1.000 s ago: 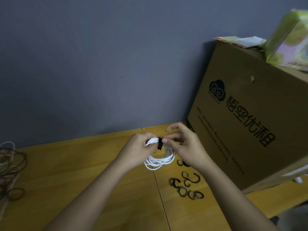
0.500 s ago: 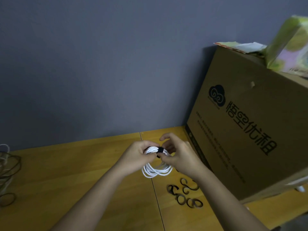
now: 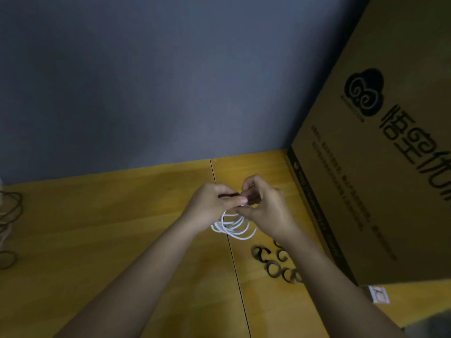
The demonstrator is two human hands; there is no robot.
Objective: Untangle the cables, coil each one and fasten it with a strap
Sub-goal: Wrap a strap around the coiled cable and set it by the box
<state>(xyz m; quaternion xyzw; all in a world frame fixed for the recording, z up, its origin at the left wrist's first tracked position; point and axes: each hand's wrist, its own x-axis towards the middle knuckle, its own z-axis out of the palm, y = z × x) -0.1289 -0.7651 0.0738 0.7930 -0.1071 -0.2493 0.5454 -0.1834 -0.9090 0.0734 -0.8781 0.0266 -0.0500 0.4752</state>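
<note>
Both hands have drawn closer together since a moment ago, and the black strap that showed plainly across the top of the coil is now mostly buried between the fingertips. Her or his left hand [image 3: 211, 206] has its fingers curled over the top of the white cable coil [image 3: 234, 226], pinching it, with a dark sliver of strap [image 3: 228, 195] showing under the fingers. Opposite it, the right hand [image 3: 266, 211] meets it fingertip to fingertip, thumb and forefinger pinched at the same spot; whether they grip the strap or the cable I cannot tell. White loops hang below both hands, just above the yellow wooden bench [image 3: 122, 228], over the seam between its two boards. Near the right forearm, a cluster of loose black straps [image 3: 275, 264] lies on the bench. Beside them stands a large cardboard box [image 3: 378, 167] with printed characters. Far to the left, a tangle of dark cables [image 3: 9, 215] lies at the bench edge.
</note>
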